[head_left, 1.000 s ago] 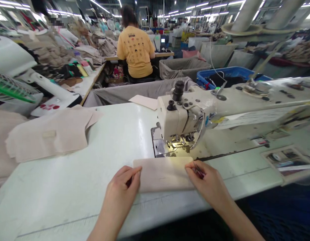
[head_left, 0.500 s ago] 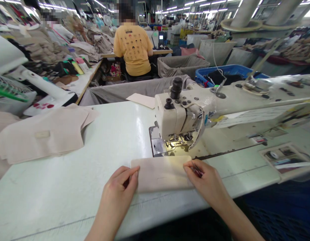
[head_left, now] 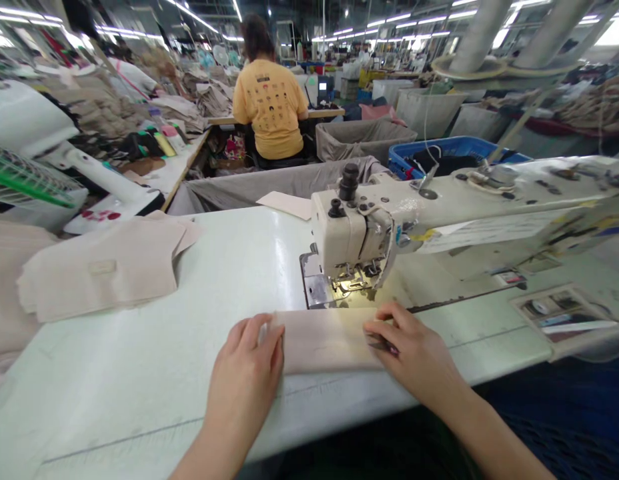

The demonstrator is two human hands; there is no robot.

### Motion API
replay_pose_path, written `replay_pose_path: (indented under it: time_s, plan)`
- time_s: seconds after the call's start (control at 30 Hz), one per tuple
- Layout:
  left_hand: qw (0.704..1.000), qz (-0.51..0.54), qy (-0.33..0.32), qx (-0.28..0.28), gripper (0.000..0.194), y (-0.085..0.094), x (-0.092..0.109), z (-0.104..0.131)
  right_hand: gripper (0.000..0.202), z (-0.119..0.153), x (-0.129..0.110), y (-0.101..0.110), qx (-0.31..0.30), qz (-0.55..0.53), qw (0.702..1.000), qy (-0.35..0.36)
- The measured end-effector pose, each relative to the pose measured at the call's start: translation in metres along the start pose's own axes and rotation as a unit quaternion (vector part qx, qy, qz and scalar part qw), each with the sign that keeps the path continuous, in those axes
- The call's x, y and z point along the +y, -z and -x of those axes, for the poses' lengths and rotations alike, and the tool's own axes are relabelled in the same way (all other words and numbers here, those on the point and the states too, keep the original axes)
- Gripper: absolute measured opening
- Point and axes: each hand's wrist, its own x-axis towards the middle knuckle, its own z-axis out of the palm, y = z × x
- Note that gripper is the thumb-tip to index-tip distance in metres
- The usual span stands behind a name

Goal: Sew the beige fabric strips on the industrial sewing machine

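Observation:
A folded beige fabric piece (head_left: 329, 341) lies flat on the pale green table, just in front of the sewing machine (head_left: 352, 233). At its left end my left hand (head_left: 249, 363) grips the edge between thumb and fingers. The upper right corner is pinched by my right hand (head_left: 412, 340). Tucked in the right fingers is a small dark pointed tool (head_left: 382, 345), mostly hidden, whose kind I cannot make out. Behind the fabric, the machine's lit presser foot (head_left: 354, 281) stands over the metal plate, with no cloth under it.
A stack of beige cut pieces (head_left: 104, 267) lies on the left of the table. A loose beige strip (head_left: 284, 205) rests behind the machine head. At right is an inset tray (head_left: 564, 317) with small tools. A person in a yellow shirt (head_left: 269, 110) sits beyond the cloth-lined bins.
The left hand has closed further over the fabric's left end, and the right fingers have shifted slightly up at the corner. The whole view has shifted a little.

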Motion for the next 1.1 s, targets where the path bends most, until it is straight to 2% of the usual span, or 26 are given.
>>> replay_pose_path:
  time_s: [0.07,0.13,0.23,0.33,0.47,0.57,0.67,0.97,1.1]
  plan:
    - [0.997,-0.039,-0.063,-0.004,0.027,-0.001,-0.008,-0.007,0.025,0.002,0.003,0.001,0.0,0.017,0.999,0.041]
    - [0.992,-0.052,-0.101,-0.049,0.027,-0.002,-0.018,-0.021,0.024,0.003,0.003,0.0,-0.001,0.02,0.999,0.05]
    - [0.981,-0.07,-0.1,-0.151,0.025,-0.002,-0.023,-0.053,0.024,0.002,-0.004,-0.004,0.003,0.014,0.999,0.049]
    - [0.974,-0.085,-0.075,-0.198,0.03,-0.005,-0.014,-0.087,0.028,0.001,-0.017,-0.011,-0.003,0.015,0.999,0.049]
    - [0.98,-0.038,-0.087,-0.177,0.028,-0.024,-0.001,-0.118,0.026,-0.002,-0.032,-0.02,-0.004,0.022,0.999,0.035]
    - [0.976,-0.009,-0.101,-0.194,0.03,-0.038,-0.004,-0.133,0.023,-0.005,-0.037,-0.025,0.002,0.015,0.999,0.031]
    - [0.97,0.002,-0.119,-0.211,0.032,-0.044,-0.009,-0.145,0.022,-0.009,-0.037,-0.029,0.006,0.013,0.999,0.033]
    - [0.967,0.002,-0.148,-0.208,0.032,-0.051,-0.015,-0.153,0.017,-0.012,-0.035,-0.036,0.022,0.024,0.999,0.026]
    - [0.967,0.013,-0.156,-0.2,0.036,-0.052,-0.015,-0.152,0.014,-0.013,-0.036,-0.035,0.007,0.03,0.999,0.02]
